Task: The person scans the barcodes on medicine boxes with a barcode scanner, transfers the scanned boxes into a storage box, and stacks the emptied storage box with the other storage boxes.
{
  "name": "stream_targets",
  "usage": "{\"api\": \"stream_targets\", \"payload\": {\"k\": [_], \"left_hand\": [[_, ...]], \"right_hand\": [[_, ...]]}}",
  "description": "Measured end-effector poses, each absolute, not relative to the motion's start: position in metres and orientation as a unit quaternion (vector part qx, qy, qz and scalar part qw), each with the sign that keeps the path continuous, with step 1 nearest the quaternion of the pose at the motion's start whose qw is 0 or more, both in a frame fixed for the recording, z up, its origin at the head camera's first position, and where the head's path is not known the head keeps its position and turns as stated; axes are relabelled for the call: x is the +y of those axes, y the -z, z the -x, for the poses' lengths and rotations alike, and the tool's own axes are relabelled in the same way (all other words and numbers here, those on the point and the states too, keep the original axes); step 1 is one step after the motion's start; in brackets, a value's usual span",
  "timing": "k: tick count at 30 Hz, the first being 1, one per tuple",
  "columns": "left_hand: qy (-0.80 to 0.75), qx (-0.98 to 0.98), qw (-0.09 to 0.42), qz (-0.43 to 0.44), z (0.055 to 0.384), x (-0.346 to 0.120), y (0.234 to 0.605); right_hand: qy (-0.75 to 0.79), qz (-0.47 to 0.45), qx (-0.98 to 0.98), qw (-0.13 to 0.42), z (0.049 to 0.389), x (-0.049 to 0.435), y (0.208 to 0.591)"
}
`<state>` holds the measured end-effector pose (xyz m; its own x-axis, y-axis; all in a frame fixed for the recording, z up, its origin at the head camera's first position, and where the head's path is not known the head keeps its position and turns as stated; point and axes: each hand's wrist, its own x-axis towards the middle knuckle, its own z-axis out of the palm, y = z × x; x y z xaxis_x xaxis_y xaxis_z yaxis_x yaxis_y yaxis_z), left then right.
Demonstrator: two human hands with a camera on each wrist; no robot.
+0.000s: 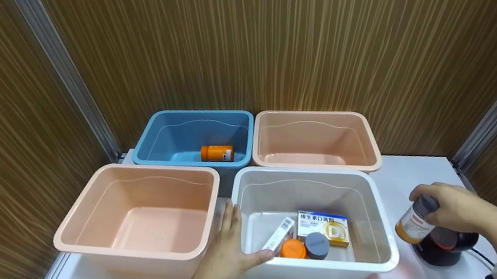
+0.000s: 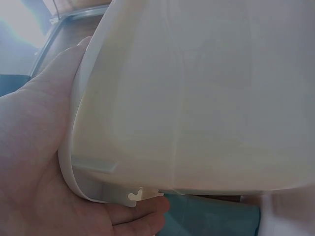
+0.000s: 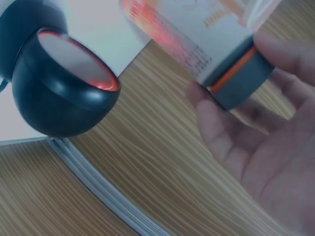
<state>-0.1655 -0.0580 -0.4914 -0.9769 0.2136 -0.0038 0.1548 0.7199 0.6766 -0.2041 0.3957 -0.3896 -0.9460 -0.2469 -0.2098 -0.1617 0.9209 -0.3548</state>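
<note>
A: Which step is in hand?

B: Apparently scanning. The right hand grips a bottle by its grey cap; the bottle is tilted, cap uppermost, beside the black scanner. In the right wrist view a gap separates the two, and red light falls on part of the label.

A: And the left hand?

B: Spread wide, holding nothing up: thumb over the near rim of the white bin, straight fingers along its outer left side. It seems to steady the bin.

A: What does the next move call for?

B: Presumably turning the label's code squarely to the scanner's window, then choosing a bin. The blue bin holds one orange bottle, lying on its side. Which bin suits the gripped bottle, I cannot tell; nor whether the scan has registered.
</note>
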Motion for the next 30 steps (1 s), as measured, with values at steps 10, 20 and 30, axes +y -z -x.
{"api": "stream_targets", "payload": {"k": [10, 20, 30], "left_hand": [[-0.360, 0.928, 0.052, -0.086, 0.168, -0.063, 0.491], [-0.367, 0.926, 0.040, -0.083, 0.168, -0.065, 0.491], [-0.366, 0.926, 0.053, -0.078, 0.166, -0.056, 0.490]], "right_hand": [[0.123, 0.101, 0.987, 0.019, 0.213, 0.388, 0.383], [0.152, 0.088, 0.983, -0.050, 0.221, 0.369, 0.353], [0.182, 0.112, 0.973, -0.084, 0.237, 0.329, 0.333]]}}
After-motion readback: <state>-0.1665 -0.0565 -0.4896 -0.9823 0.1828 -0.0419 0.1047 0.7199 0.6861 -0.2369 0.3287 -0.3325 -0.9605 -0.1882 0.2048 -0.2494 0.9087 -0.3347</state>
